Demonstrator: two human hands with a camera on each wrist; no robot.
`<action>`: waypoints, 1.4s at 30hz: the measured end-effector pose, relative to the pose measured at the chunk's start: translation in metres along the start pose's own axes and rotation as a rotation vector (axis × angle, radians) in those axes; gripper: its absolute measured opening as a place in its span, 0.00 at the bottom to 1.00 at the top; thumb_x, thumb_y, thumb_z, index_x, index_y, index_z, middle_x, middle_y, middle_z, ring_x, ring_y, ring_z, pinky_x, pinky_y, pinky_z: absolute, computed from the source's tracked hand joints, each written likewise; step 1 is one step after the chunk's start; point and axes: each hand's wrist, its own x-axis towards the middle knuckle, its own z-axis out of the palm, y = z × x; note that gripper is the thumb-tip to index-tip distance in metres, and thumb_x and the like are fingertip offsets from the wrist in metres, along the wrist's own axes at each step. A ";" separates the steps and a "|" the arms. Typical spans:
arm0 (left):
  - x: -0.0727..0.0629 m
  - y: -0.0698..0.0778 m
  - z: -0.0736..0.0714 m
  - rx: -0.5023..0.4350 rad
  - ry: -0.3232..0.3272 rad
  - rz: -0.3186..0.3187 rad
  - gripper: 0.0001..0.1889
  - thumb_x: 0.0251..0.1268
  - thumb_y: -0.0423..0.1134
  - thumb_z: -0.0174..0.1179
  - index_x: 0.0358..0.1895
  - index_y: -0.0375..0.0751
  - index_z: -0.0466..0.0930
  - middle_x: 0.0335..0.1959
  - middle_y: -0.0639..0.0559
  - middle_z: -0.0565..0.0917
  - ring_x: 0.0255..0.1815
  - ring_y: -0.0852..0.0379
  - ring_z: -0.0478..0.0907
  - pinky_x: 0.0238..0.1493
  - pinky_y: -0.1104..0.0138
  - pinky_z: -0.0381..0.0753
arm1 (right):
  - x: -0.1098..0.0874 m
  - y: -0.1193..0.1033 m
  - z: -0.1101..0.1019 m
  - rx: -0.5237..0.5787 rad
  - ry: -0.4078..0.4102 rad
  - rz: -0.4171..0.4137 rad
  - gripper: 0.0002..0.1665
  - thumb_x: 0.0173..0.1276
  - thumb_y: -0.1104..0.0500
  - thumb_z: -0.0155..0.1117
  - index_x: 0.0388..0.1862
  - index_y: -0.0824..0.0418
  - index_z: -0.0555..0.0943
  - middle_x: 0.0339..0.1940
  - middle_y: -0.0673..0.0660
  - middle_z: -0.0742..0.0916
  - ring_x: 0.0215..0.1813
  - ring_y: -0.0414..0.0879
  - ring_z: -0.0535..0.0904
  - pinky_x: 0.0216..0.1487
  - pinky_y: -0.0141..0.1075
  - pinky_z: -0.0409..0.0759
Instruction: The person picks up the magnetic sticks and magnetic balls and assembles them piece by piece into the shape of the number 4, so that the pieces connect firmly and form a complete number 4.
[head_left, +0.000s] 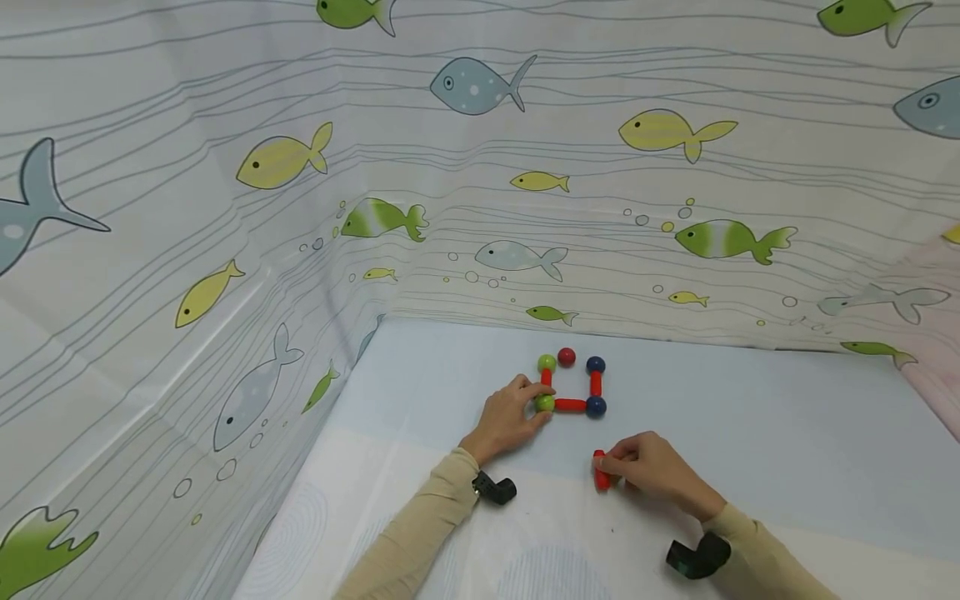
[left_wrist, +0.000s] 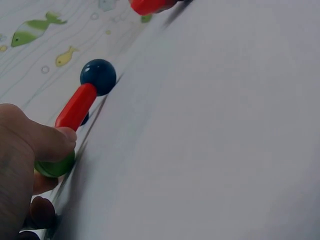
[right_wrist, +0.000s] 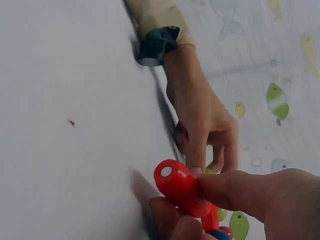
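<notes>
Red rod (head_left: 602, 479) is pinched by the right hand's (head_left: 663, 473) thumb and fingers, on the near side of the ball-and-rod frame (head_left: 570, 406); the right wrist view shows a pale disc (right_wrist: 166, 171) in its end, unseen from the head; only the head view shows all three frame sides; the left hand (head_left: 506, 421) grips the near-left green ball (head_left: 544, 404); tabletop (head_left: 765, 425) spreads wide rightward, meeting the fish-patterned wall (head_left: 600, 192) behind; the rod looks smooth and glossy.
</notes>
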 end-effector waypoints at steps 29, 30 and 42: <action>0.001 -0.001 0.002 -0.002 0.018 0.013 0.19 0.69 0.46 0.72 0.61 0.54 0.87 0.43 0.54 0.81 0.39 0.61 0.80 0.35 0.74 0.73 | 0.041 0.003 -0.006 0.021 0.118 0.033 0.24 0.75 0.43 0.69 0.45 0.64 0.90 0.21 0.49 0.86 0.25 0.43 0.77 0.26 0.33 0.73; 0.001 -0.001 0.002 -0.003 0.017 0.011 0.19 0.69 0.46 0.72 0.61 0.54 0.87 0.43 0.54 0.81 0.39 0.61 0.80 0.35 0.74 0.73 | 0.042 0.003 -0.006 0.018 0.121 0.032 0.24 0.75 0.43 0.69 0.45 0.64 0.90 0.21 0.49 0.86 0.25 0.43 0.78 0.27 0.33 0.74; -0.001 0.000 0.001 -0.006 0.004 0.001 0.18 0.70 0.46 0.72 0.62 0.54 0.87 0.44 0.53 0.81 0.38 0.60 0.80 0.34 0.74 0.72 | 0.042 -0.001 -0.009 -0.013 0.107 0.020 0.24 0.74 0.42 0.69 0.41 0.63 0.90 0.22 0.50 0.86 0.27 0.43 0.79 0.30 0.35 0.74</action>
